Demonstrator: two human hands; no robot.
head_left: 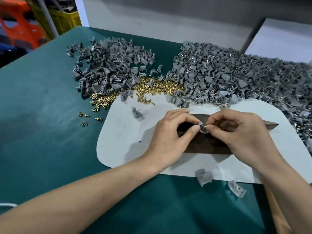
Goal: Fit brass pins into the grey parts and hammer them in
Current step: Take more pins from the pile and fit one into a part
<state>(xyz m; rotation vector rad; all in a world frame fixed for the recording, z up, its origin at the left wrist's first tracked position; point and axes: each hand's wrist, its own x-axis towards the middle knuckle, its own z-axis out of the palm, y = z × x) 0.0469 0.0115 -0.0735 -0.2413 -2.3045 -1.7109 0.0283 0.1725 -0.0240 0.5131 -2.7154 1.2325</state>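
Observation:
My left hand (170, 132) pinches a small grey part (201, 126) over a dark metal block (207, 144) on a white mat (125, 132). My right hand (236, 130) pinches a brass pin (204, 127) against that part; the fingertips of both hands meet there. A heap of brass pins (152, 88) lies at the mat's far edge. Bare grey parts are piled at the back left (109, 65). A larger pile at the back right (236, 78) shows pins in some parts. No hammer can be made out.
Green cloth (50, 132) covers the table. Loose pins (87, 115) lie left of the mat, a single grey part (137, 114) on it. Two grey parts (203, 177) (236, 188) lie at the mat's near edge. White panels stand behind the piles.

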